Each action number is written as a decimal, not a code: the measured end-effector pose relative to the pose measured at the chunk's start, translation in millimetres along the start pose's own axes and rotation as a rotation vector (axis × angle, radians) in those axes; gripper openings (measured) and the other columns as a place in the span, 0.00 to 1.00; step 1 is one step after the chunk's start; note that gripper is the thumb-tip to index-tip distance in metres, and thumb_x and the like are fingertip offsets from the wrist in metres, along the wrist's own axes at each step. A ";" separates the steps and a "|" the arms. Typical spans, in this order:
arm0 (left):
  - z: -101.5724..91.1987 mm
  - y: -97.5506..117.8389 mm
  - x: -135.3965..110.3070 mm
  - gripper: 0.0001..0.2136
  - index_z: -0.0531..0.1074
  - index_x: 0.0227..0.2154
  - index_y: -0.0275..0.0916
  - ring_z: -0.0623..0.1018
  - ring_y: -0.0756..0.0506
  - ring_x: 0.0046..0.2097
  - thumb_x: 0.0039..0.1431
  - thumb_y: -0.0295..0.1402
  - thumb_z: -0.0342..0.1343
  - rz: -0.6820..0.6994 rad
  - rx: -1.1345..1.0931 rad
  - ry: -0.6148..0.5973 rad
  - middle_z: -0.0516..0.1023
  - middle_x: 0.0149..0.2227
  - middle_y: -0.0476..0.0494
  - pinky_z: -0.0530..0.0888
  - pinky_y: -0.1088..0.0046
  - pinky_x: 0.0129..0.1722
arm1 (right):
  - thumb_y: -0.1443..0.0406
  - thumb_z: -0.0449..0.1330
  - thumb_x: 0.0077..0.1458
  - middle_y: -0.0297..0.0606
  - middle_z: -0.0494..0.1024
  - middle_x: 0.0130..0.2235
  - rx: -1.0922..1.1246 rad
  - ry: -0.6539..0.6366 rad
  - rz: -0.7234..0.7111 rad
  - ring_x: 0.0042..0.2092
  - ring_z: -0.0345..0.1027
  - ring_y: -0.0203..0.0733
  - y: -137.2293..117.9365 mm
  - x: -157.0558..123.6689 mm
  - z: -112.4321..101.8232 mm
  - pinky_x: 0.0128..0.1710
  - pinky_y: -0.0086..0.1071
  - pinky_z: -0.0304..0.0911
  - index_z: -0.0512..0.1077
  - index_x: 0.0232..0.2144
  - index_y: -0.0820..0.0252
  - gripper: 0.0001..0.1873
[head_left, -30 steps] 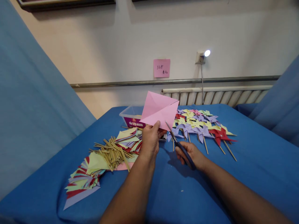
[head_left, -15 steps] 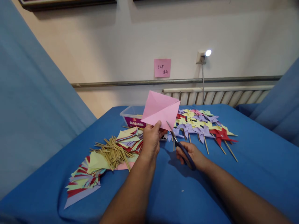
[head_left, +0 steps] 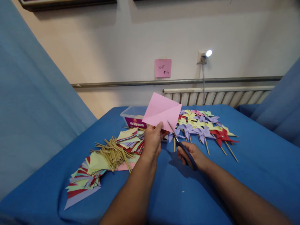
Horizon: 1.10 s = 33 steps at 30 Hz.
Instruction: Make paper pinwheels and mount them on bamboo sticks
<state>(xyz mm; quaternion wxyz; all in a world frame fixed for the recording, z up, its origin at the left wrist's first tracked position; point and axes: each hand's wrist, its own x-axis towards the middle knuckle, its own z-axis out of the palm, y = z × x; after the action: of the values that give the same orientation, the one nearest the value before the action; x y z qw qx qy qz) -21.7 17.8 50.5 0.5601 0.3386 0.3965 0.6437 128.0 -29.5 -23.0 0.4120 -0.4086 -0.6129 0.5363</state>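
My left hand [head_left: 152,140] is closed, pinching the lower corner of a square pink paper [head_left: 161,111] with diagonal creases, held up above the blue table [head_left: 257,168]. My right hand [head_left: 191,154] is closed on blue-handled scissors [head_left: 181,145]; their metal blades point up and left, with the tips at the paper's lower right edge.
Behind the scissors lies a group of finished paper pinwheels on sticks [head_left: 203,126]. Left of my hand are a pile of wooden sticks [head_left: 112,153], stacks of cut coloured paper [head_left: 85,179] and a clear plastic box [head_left: 132,117]. A wall with a radiator [head_left: 217,97] stands behind.
The pink paper has tilted and flattened slightly in my left hand. The scissors' tips have crept up to its lower edge. Both arms have stayed almost in place.
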 end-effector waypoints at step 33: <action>3.3 -1.4 -1.9 0.13 0.74 0.31 0.32 0.78 0.48 0.27 0.43 0.36 0.66 0.029 0.033 -0.006 0.79 0.27 0.44 0.76 0.68 0.32 | 0.44 0.56 0.54 0.30 0.70 0.21 0.012 0.035 0.010 0.18 0.62 0.32 -2.1 0.2 2.6 0.17 0.27 0.55 0.64 0.25 0.59 0.24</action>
<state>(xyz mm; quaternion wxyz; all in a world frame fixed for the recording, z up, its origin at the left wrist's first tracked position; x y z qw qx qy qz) -17.8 16.5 50.8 0.5462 0.3557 0.4003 0.6441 125.4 -30.3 -21.2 0.4223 -0.4184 -0.6006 0.5347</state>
